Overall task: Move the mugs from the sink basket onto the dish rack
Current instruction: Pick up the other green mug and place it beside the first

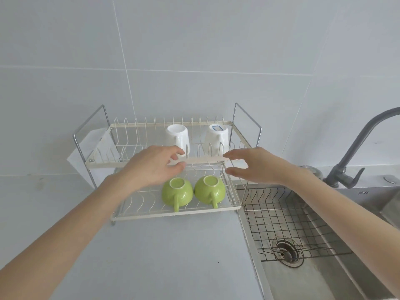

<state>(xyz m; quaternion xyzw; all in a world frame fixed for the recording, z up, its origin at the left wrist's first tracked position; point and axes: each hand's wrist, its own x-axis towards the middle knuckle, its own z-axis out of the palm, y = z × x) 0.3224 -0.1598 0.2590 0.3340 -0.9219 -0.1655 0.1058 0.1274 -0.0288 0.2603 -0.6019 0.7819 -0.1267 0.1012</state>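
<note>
Two white mugs point(178, 136) point(217, 135) sit upside down on the dish rack point(207, 159)'s upper tier, just beyond my empty fingers. Two green mugs point(177, 192) point(209, 190) lie inverted on the lower tier below my hands, handles toward me. The sink basket point(290, 221) holds none.

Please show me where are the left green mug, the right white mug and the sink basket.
left green mug point(177, 192): head view, on its upturned body.
right white mug point(217, 136): head view, on its side wall.
sink basket point(281, 215): head view, on its wire floor.
</note>
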